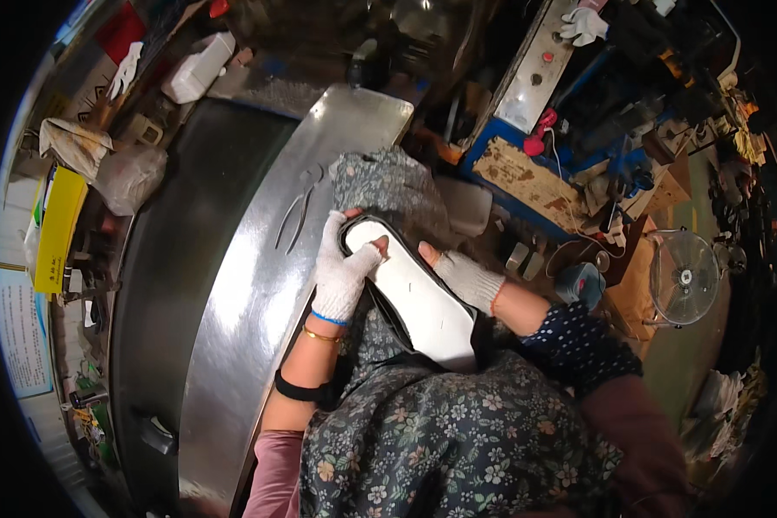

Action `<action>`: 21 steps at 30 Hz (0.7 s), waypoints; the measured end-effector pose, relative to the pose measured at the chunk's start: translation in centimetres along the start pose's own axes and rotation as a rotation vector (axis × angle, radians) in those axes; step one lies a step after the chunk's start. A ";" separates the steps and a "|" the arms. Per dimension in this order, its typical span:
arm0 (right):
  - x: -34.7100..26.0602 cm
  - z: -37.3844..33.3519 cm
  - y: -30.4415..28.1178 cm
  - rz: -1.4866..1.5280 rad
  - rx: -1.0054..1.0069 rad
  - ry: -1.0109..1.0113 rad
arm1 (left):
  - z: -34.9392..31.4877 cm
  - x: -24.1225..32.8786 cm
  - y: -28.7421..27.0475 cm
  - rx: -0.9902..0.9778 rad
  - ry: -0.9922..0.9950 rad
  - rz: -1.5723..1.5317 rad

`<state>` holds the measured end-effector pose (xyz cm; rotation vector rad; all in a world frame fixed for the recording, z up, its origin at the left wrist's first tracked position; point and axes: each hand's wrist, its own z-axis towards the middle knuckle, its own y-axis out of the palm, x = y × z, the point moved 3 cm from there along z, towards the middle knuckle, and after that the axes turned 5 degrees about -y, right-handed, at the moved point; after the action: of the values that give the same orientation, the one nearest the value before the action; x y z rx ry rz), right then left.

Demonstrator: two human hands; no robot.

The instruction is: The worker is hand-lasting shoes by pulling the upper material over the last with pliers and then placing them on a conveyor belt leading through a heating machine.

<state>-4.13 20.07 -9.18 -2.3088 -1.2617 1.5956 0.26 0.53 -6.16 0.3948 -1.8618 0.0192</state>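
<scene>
A black shoe upper (385, 316) lies bottom up over my lap, its dark edge standing around a long white insole (416, 298). Two small marks like staples show on the insole. My left hand (341, 269), in a white fingerless glove, grips the far end, with the thumb pressed on the insole and fingers round the outer side. My right hand (464, 278), gloved the same way, holds the right side with its thumb by the rim; its other fingers are hidden beneath. Metal pincers (299, 210) lie on the steel table (242, 293) left of my hands.
A dark conveyor belt (168, 285) runs beyond the steel table at left. A blue-framed machine (527, 177) with a worn board stands at far right. A clear round fan (684, 276) is to the right. A plastic bag (131, 179) and yellow box (58, 229) sit far left.
</scene>
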 end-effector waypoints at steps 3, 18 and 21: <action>-5.1 -2.1 -1.5 -0.325 -0.137 -0.383 | -0.1 -0.1 -0.1 -0.007 0.038 -0.017; 0.5 -6.2 -1.0 -0.246 0.015 -0.268 | 0.9 0.9 -0.5 -0.045 0.060 0.118; 0.0 -5.0 -0.5 -0.128 0.124 -0.512 | 1.7 0.9 -1.2 -0.017 0.040 0.150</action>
<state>-0.39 22.30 -6.63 -1.7636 -1.3104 2.2282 -1.25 -1.20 -6.09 0.2412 -1.8474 0.1120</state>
